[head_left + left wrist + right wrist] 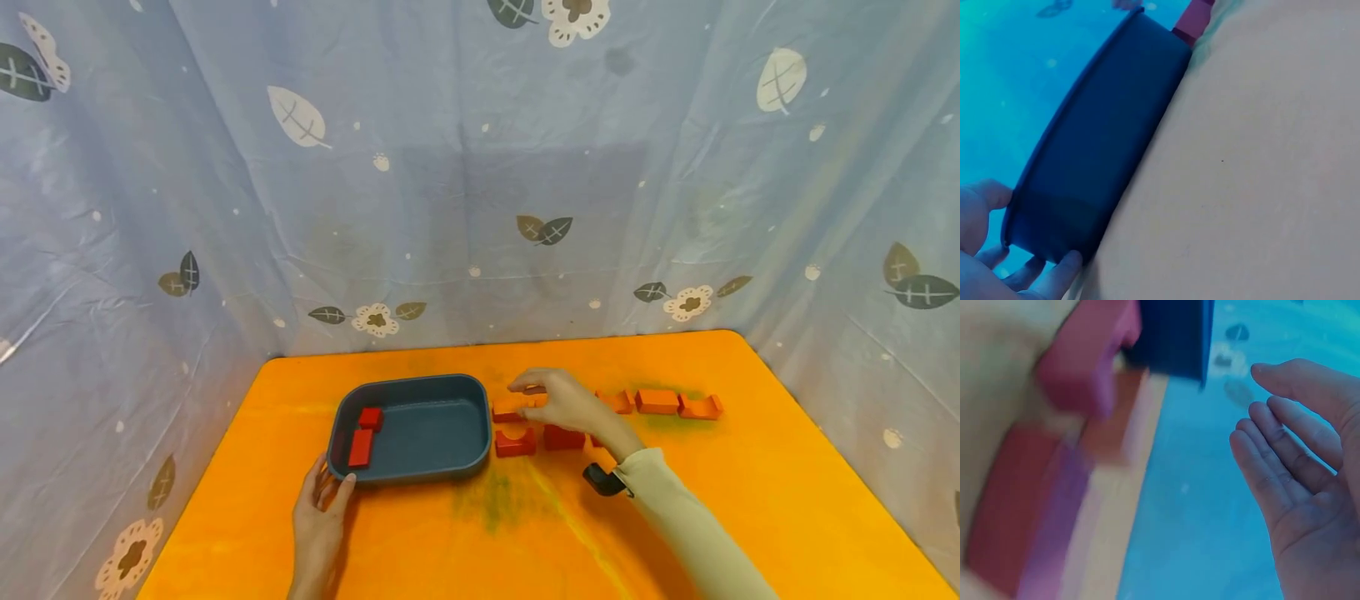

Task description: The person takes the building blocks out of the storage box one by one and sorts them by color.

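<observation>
A dark blue-grey rectangular tray (416,477) stands on the orange table, with two red blocks (361,447) at its left end. At the tray's near-left corner, my left hand (318,517) grips, thumb at the front side and fingers around the left end; in the left wrist view its fingertips (1071,259) touch the tray's end. To the right of the tray, my right hand (562,404) hovers over the blocks, empty. Its fingers spread apart from the thumb in the right wrist view. Beneath it lie an orange block (510,410) and a red notched block (515,443), both partly overlapped or close by.
Further right along the table are an orange block (657,402) and an orange block with a curved hollow (701,407). Another red block (564,438) lies below the right hand. A patterned curtain (480,183) surrounds the table's back and sides.
</observation>
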Available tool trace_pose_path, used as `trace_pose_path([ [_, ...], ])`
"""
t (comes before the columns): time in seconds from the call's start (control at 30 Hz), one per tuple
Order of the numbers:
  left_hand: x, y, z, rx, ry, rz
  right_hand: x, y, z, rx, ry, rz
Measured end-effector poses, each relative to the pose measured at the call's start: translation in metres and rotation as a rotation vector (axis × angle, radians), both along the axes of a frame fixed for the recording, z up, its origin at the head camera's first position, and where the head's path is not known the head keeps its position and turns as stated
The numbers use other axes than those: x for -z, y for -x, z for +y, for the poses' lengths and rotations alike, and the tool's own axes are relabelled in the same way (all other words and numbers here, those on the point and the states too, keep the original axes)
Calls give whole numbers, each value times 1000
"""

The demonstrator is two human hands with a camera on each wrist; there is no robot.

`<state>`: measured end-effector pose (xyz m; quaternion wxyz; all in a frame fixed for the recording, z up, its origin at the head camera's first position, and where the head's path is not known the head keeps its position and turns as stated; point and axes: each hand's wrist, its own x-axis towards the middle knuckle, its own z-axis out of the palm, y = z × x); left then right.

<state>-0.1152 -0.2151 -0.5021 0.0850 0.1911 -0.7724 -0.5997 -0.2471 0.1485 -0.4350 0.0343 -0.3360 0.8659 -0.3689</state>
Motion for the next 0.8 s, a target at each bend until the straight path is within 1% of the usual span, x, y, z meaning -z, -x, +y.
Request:
trace_pose_path([
  [0.1,0,1,0,1,-4,3,-7,1,-26,-50,-5,33],
  [0.2,1,1,1,-9,-4,6,-9,1,-53,-96,-12,48],
  [0.37,0,-1,-1,-12,9,4,-9,-1,-95,-172,-91,53],
  [0.53,0,-2,-1,-10,2,9,-10,-2,-131,-227,-142,86],
  [0.63,-1,-2,-1,-5,-16,10,-10,-3,-150,-239,-197,100],
  [0.8,0,-2,0,-4,-31,16,-9,-1,-182,-247,-363,170],
])
